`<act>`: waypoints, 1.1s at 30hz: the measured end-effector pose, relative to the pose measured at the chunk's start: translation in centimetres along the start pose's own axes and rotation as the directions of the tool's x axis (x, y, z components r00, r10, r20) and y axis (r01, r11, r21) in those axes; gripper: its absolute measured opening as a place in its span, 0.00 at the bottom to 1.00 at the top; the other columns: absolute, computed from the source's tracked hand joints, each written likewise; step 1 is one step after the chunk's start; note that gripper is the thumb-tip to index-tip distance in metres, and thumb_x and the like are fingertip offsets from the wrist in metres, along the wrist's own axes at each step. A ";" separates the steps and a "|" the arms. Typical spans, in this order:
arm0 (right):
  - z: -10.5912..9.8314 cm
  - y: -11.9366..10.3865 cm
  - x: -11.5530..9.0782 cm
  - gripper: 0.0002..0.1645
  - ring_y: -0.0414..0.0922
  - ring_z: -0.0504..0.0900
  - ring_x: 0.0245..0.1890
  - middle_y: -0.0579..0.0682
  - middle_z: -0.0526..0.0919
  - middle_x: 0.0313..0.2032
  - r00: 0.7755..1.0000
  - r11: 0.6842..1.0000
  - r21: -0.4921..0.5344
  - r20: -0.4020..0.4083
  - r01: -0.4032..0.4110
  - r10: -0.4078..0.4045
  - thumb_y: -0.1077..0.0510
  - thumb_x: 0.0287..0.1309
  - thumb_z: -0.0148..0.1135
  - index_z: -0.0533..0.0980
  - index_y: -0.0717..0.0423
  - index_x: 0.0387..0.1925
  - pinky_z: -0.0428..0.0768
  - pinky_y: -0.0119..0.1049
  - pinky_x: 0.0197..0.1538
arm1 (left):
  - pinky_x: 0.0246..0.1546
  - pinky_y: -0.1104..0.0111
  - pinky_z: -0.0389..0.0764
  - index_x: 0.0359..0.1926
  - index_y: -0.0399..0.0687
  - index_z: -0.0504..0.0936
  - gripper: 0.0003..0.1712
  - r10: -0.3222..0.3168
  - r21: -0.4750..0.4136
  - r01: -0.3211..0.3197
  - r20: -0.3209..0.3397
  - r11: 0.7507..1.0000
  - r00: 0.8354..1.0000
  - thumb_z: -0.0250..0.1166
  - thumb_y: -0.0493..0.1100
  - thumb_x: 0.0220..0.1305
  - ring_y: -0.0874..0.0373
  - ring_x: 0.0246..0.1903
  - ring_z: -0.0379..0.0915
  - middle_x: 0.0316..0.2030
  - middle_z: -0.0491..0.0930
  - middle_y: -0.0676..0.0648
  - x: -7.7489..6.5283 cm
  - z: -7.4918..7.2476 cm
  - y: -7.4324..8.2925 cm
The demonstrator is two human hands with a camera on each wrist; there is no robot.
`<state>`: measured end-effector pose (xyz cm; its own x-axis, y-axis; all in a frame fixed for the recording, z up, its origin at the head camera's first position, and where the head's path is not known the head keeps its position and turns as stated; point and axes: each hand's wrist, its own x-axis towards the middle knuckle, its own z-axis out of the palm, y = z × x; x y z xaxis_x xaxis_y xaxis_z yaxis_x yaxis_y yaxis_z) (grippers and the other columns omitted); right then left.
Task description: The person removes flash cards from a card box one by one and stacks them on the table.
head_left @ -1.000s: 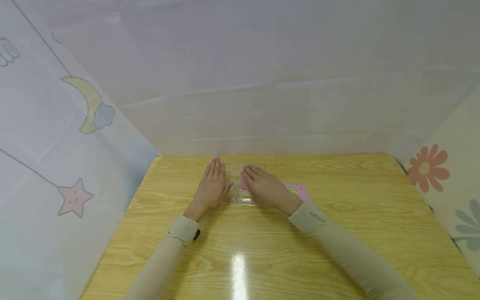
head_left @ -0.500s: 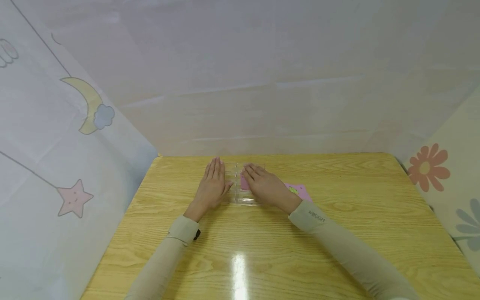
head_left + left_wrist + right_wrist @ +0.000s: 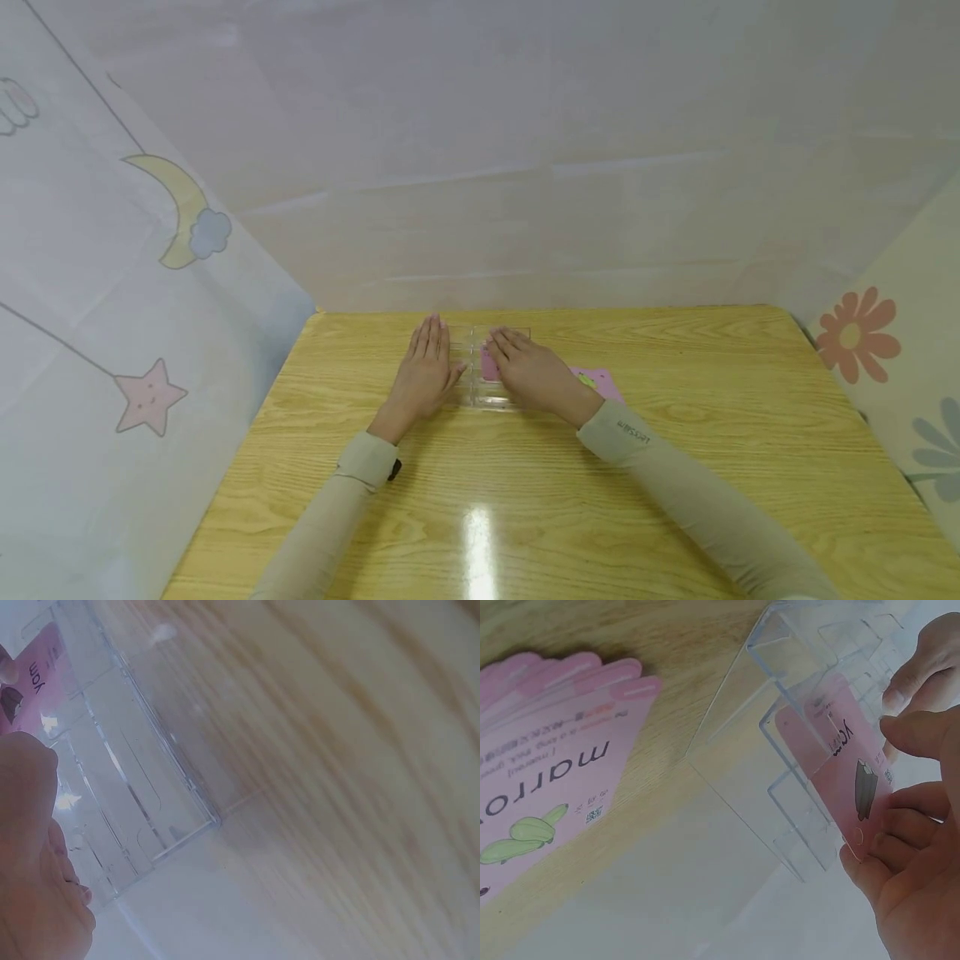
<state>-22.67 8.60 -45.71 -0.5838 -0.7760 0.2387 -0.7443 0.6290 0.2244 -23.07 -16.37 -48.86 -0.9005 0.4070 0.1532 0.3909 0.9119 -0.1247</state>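
A clear plastic card holder [image 3: 491,402] with several slots lies on the table between my hands. A pink yam card [image 3: 840,757], with a dark root drawn on it, stands tilted in one slot. My right hand [image 3: 536,375] is over the holder's right half and holds this card, fingers curled at its lower corner and thumb [image 3: 911,733] close to its long edge. My left hand [image 3: 423,371] lies along the holder's left side, fingers straight and together, thumb spread toward the middle. In the left wrist view, the holder [image 3: 157,840] runs past my left hand [image 3: 34,847].
A fanned stack of pink cards [image 3: 603,385] lies right of the holder, partly behind my right wrist; its top one is a marrow card [image 3: 562,780]. The wooden table [image 3: 450,483] meets a pale printed cloth wall [image 3: 525,208] at the back.
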 end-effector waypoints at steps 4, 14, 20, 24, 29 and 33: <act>-0.1 -0.1 0.0 0.34 0.58 0.73 0.75 0.65 0.74 0.72 1.000 1.000 0.006 -0.005 -0.006 0.006 0.53 0.74 0.63 0.70 0.69 0.72 0.72 0.49 0.77 | 0.85 0.47 0.46 0.82 0.26 0.44 0.46 -0.001 -0.003 0.001 -0.002 1.000 1.000 0.41 0.60 0.85 0.35 0.85 0.35 0.83 0.40 0.27 0.0 0.0 0.0; -0.4 -0.2 0.1 0.33 0.56 0.76 0.73 0.63 0.76 0.71 1.000 1.000 -0.023 -0.006 -0.014 0.014 0.57 0.72 0.64 0.71 0.68 0.72 0.76 0.46 0.75 | 0.86 0.47 0.46 0.82 0.27 0.43 0.46 -0.007 0.000 0.007 -0.004 1.000 1.000 0.43 0.60 0.85 0.36 0.85 0.35 0.83 0.41 0.27 -0.1 -0.2 0.1; -0.6 -0.2 0.1 0.28 0.54 0.81 0.69 0.61 0.81 0.67 0.999 1.000 -0.028 -0.051 0.004 -0.005 0.61 0.71 0.65 0.75 0.67 0.69 0.80 0.44 0.71 | 0.85 0.47 0.47 0.82 0.26 0.45 0.46 -0.012 0.001 0.012 -0.012 1.000 1.000 0.43 0.60 0.85 0.36 0.85 0.35 0.83 0.42 0.27 -0.1 -0.1 0.1; -0.8 -0.3 0.2 0.26 0.54 0.83 0.67 0.60 0.82 0.66 0.999 1.000 -0.005 -0.048 -0.005 0.005 0.65 0.70 0.65 0.76 0.65 0.68 0.83 0.43 0.67 | 0.85 0.47 0.47 0.81 0.26 0.46 0.46 -0.009 -0.003 0.009 -0.013 1.000 1.000 0.43 0.59 0.85 0.36 0.85 0.36 0.83 0.43 0.27 0.0 0.0 0.0; -1.2 -0.4 0.3 0.27 0.53 0.87 0.61 0.60 0.84 0.64 0.999 0.999 0.046 -0.046 -0.025 0.027 0.69 0.67 0.67 0.78 0.63 0.66 0.87 0.42 0.59 | 0.85 0.46 0.47 0.81 0.26 0.46 0.46 -0.008 -0.026 0.008 -0.011 1.000 1.000 0.44 0.60 0.85 0.35 0.85 0.35 0.83 0.44 0.27 0.0 0.0 0.0; -1.4 -0.3 0.5 0.28 0.53 0.90 0.55 0.59 0.84 0.63 0.999 0.994 0.109 -0.036 -0.030 0.034 0.69 0.65 0.68 0.78 0.62 0.66 0.89 0.42 0.55 | 0.86 0.47 0.45 0.82 0.26 0.44 0.46 -0.013 -0.028 0.012 -0.007 1.000 1.000 0.44 0.60 0.85 0.36 0.85 0.34 0.83 0.42 0.27 -0.1 0.0 -0.1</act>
<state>-22.28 8.06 -44.37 -0.5966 -0.7523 0.2795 -0.7575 0.6429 0.1134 -23.03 -16.52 -48.90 -0.9040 0.3958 0.1619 0.3849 0.9180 -0.0953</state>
